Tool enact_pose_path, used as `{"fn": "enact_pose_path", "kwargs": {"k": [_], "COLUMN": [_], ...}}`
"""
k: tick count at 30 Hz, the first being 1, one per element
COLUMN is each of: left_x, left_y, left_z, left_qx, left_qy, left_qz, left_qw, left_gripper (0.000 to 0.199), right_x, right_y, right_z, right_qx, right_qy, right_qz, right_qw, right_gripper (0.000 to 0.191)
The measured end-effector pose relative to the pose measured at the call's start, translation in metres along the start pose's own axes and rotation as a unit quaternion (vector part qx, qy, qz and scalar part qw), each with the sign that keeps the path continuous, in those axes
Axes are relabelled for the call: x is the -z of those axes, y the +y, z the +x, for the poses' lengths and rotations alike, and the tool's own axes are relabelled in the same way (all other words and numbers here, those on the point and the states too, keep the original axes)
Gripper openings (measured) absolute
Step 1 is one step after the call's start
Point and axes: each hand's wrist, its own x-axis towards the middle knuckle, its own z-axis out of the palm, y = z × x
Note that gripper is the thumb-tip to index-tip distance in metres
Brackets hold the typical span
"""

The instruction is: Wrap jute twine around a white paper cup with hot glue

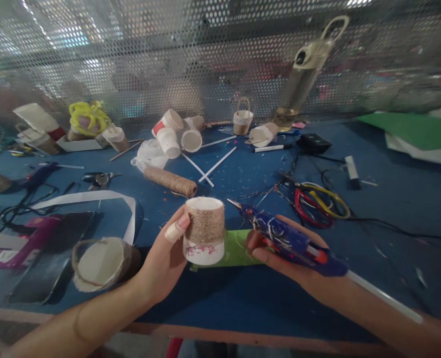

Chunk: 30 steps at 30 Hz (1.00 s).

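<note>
My left hand (168,251) is closed around a paper cup (205,231), its thumb on the near left side. Brown twine wraps the cup's upper part, while its white lower band shows a pink blossom print. My right hand (295,248) grips a blue hot glue gun (283,233); a glue stick (386,297) juts from its rear. The gun's metal nozzle points toward the cup's rim, a short gap apart. Beneath the two lies a green strip (240,248) on the table. A roll of twine (171,181) rests just behind the cup.
A twine-wrapped basket cup (101,263) and a dark phone (52,258) are at left. Scissors (320,204) lie at right among black cables. Several paper cups (168,134) and a tall bottle (302,79) stand near the perforated metal screen (220,59). Green sheets (414,129) lie back right.
</note>
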Motion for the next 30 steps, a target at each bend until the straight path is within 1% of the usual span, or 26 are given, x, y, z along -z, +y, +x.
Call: {"fn": "enact_pose_path", "kwargs": {"k": [3,4,6,7,8,10,12,14,16,21,25,30], "left_x": [-0.001,-0.002,-0.003,-0.004,-0.005,-0.006,-0.006,-0.006,-0.005,-0.002,-0.001,-0.001], "left_y": [0.001,0.002,0.003,0.003,0.003,0.003,0.003,0.003,0.003,0.002,0.001,0.001], "left_z": [0.002,0.002,0.003,0.003,0.003,0.003,0.003,0.002,0.002,0.001,0.000,0.000], "left_qx": [-0.019,-0.025,-0.032,-0.031,-0.030,-0.027,-0.024,-0.026,-0.026,-0.022,-0.023,-0.041], "left_qy": [0.017,0.024,0.031,0.031,0.030,0.030,0.034,0.036,0.037,0.038,0.045,0.045], "left_qz": [0.002,0.003,0.004,0.004,0.004,0.003,0.005,0.010,0.018,0.039,0.045,0.047], "left_qw": [1.000,0.999,0.999,0.999,0.999,0.999,0.999,0.999,0.999,0.998,0.998,0.997], "left_gripper": [0.031,0.031,0.030,0.031,0.031,0.033,0.033,0.034,0.036,0.041,0.039,0.033], "right_x": [0.006,0.007,0.010,0.011,0.011,0.013,0.014,0.014,0.014,0.014,0.014,0.014], "right_y": [0.000,0.000,0.000,0.000,0.000,-0.001,-0.003,-0.004,-0.007,-0.011,-0.009,-0.008], "right_z": [-0.003,-0.004,-0.005,-0.005,-0.005,-0.004,-0.004,-0.005,-0.005,-0.005,-0.006,-0.007], "right_qx": [0.058,0.097,0.176,0.205,0.226,0.231,0.215,0.198,0.184,0.158,0.158,0.161], "right_qy": [0.002,0.015,0.018,-0.024,-0.042,-0.074,-0.085,-0.074,-0.060,-0.057,-0.053,-0.042], "right_qz": [-0.053,-0.037,-0.031,-0.053,-0.071,-0.108,-0.137,-0.160,-0.178,-0.199,-0.226,-0.263], "right_qw": [0.997,0.994,0.984,0.977,0.971,0.964,0.963,0.964,0.965,0.965,0.960,0.950], "right_gripper": [0.013,0.015,0.025,0.030,0.030,0.027,0.020,0.016,0.019,0.022,0.021,0.022]}}
